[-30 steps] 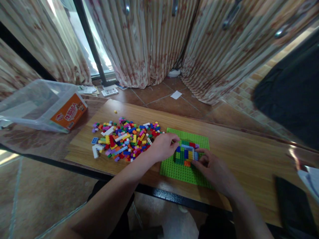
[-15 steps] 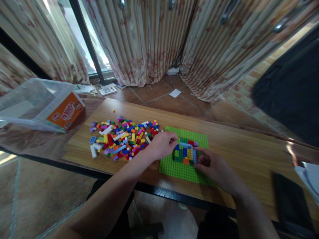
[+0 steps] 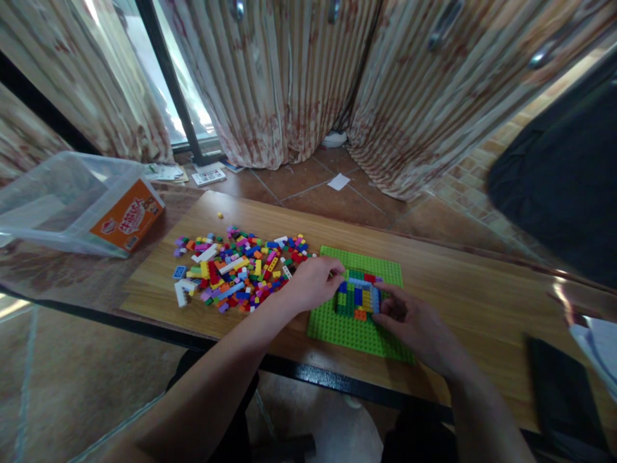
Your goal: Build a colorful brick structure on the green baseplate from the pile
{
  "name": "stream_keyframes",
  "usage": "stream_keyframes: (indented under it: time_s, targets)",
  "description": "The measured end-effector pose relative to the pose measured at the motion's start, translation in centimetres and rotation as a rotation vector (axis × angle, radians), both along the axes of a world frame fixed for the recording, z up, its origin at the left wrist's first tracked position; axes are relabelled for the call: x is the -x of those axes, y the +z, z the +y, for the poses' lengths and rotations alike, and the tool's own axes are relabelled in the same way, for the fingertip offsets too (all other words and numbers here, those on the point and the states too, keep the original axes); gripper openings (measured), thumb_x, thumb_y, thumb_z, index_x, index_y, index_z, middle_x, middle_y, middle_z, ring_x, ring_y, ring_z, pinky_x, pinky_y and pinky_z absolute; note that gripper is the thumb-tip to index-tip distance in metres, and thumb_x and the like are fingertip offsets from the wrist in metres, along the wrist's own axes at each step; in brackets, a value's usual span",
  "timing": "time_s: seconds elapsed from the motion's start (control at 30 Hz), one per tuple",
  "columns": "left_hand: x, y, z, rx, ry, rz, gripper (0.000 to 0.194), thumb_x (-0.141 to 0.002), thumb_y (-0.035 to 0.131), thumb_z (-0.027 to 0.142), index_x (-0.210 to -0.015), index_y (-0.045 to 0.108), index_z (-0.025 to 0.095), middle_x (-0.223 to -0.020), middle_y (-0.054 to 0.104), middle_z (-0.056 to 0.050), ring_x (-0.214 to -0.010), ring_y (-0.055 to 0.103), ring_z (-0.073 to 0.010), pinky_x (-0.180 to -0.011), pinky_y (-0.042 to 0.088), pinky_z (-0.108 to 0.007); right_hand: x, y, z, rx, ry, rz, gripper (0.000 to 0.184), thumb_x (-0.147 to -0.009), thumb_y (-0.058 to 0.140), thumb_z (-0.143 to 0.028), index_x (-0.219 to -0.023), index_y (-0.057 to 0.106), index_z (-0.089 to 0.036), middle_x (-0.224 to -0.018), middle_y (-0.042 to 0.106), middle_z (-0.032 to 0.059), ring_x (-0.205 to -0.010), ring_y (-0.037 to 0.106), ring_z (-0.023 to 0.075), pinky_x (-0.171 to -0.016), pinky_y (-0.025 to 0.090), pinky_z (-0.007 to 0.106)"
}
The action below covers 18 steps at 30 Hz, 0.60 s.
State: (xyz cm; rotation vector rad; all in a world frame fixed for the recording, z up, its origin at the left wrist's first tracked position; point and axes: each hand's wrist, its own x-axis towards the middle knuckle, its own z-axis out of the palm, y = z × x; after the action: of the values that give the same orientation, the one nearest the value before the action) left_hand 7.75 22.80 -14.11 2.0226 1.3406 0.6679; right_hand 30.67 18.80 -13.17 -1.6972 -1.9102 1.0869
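A block build of green, blue, yellow, orange and red toy bricks (image 3: 357, 297) stands on a light-green studded baseplate (image 3: 357, 345). My right hand (image 3: 417, 325) is at its right side, thumb and forefinger curled against the two ends of a light-blue brick (image 3: 375, 299) that lies along that edge. At the build's upper left corner is my left hand (image 3: 313, 283), its thumb and forefinger brought together; whatever they hold is hidden. Another light-blue brick (image 3: 359, 282) runs along the build's far side.
Left of the baseplate, a heap of loose bricks (image 3: 241, 267) spreads over the wooden board (image 3: 463, 302). A clear plastic box (image 3: 77, 199) with an orange label sits at far left. At right are a black flat object (image 3: 559, 386) and papers (image 3: 598, 347).
The light-blue brick under my right fingers has shifted slightly left against the build's right edge. My left hand stays nearly where it was. The view has shifted a little.
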Motion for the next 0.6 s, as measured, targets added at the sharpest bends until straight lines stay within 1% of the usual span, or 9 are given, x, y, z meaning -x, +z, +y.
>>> stream_keyframes:
  time_s: [0.2,0.3,0.47,0.6]
  targets:
    - [0.0,0.2,-0.1,-0.008,-0.001,0.004,0.017,-0.086,0.056,0.015,-0.088,0.073,0.016,-0.083,0.073,-0.004,-0.074,0.065,-0.0163,-0.069,0.049,-0.027,0.2,-0.1,-0.3,0.023,0.069,0.037,0.053,-0.078,0.063,-0.031,-0.13,0.058,-0.021,-0.072,0.061,-0.0026,-0.063,0.057,0.0141,-0.057,0.046,0.028]
    - [0.0,0.4,-0.1,-0.009,0.013,0.008,0.017,-0.086,0.056,0.016,-0.087,0.072,0.017,-0.08,0.073,-0.003,-0.072,0.065,-0.0159,-0.069,0.05,-0.027,0.8,-0.3,-0.5,-0.025,0.095,0.054,0.053,-0.08,0.062,-0.032,-0.132,0.057,-0.022,-0.07,0.059,-0.0034,-0.061,0.055,0.0135,-0.056,0.045,0.027]
    - [0.2,0.5,0.0,-0.029,0.012,-0.011,0.017,-0.086,0.056,0.015,-0.089,0.073,0.017,-0.083,0.073,-0.003,-0.074,0.065,-0.0157,-0.071,0.05,-0.026,2.4,-0.8,-0.5,-0.124,0.146,0.041,0.05,-0.082,0.061,-0.032,-0.131,0.056,-0.024,-0.071,0.061,-0.0035,-0.059,0.055,0.0132,-0.058,0.046,0.028]
    - [1.6,0.8,0.5,-0.066,0.053,-0.045,0.016,-0.085,0.057,0.015,-0.091,0.072,0.016,-0.084,0.073,-0.003,-0.074,0.065,-0.0152,-0.071,0.05,-0.026,3.6,-0.9,-0.3,-0.191,0.113,0.01,0.046,-0.081,0.065,-0.037,-0.126,0.06,-0.023,-0.075,0.064,-0.0015,-0.061,0.057,0.0141,-0.06,0.048,0.029]
